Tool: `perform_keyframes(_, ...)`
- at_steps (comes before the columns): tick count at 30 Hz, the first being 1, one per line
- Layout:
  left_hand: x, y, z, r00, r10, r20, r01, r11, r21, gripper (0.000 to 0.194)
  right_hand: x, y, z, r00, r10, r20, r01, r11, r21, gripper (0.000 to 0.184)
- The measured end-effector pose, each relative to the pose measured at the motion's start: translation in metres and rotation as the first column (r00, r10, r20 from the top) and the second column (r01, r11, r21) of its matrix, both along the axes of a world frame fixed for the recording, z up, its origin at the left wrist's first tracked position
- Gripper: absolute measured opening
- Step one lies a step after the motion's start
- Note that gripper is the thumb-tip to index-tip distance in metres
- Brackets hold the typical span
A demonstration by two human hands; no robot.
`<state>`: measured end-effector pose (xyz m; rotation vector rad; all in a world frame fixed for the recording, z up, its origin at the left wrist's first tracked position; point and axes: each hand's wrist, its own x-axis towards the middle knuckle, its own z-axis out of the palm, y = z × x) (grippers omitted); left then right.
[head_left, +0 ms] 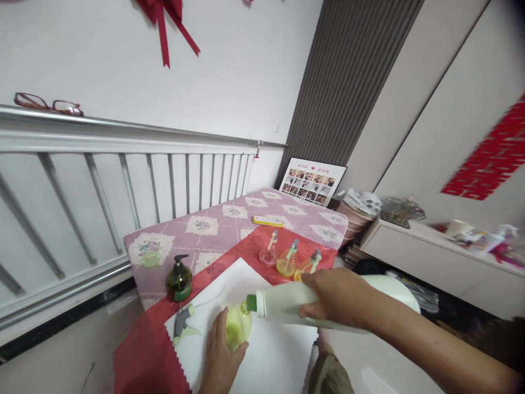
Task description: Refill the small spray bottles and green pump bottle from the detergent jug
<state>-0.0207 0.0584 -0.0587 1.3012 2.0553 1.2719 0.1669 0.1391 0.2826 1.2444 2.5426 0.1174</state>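
Observation:
My left hand (221, 353) is wrapped around a small clear yellow-green bottle (238, 326), which is tilted over a white sheet. In my right hand (338, 295) is a large pale green bottle (283, 303), lying nearly on its side in the air. Its green spout (251, 302) meets the small bottle's neck. Whether liquid is flowing I cannot tell. A grey and green pump head (183, 323) lies on the white sheet (270, 355), left of my left hand. Beyond my right hand stand several small clear bottles with pumps, among them a pink one (268, 256) and a yellow one (286, 265).
A dark green pump bottle (179, 282) stands at the left on the red cloth (139, 339). On the purple patterned tablecloth (217, 224) lie a yellow box (268, 221) and a pale green lid-like disc (150, 259). A white radiator (123, 180) runs behind the table.

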Motion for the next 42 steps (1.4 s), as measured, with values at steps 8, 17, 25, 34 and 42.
perform_keyframes(8, 0.000, 0.000, 0.000, 1.000, 0.010, -0.008, -0.010, 0.999, 0.031, 0.081, -0.001, -0.001, 0.000, 1.000, 0.008, 0.008, -0.008, 1.000, 0.005, 0.038)
perform_keyframes(17, 0.000, -0.002, 0.008, 1.000, -0.008, 0.029, 0.007, 0.999, 0.050, 0.078, -0.003, -0.003, 0.002, 1.000, 0.000, 0.014, 0.000, 1.000, 0.001, 0.039)
perform_keyframes(25, 0.000, -0.003, 0.005, 0.999, -0.007, 0.041, 0.005, 0.999, 0.046, 0.079, -0.003, -0.005, 0.002, 1.000, 0.005, 0.017, -0.005, 1.000, 0.007, 0.037)
perform_keyframes(34, 0.000, -0.004, 0.009, 1.000, -0.014, -0.002, 0.014, 1.000, 0.010, 0.076, -0.002, -0.004, 0.000, 0.999, 0.028, 0.018, -0.029, 0.999, 0.032, 0.037)
perform_keyframes(42, -0.001, -0.004, 0.011, 1.000, -0.020, 0.019, 0.020, 0.999, 0.036, 0.076, 0.000, -0.002, -0.004, 0.999, 0.021, 0.024, -0.022, 0.999, 0.045, 0.038)
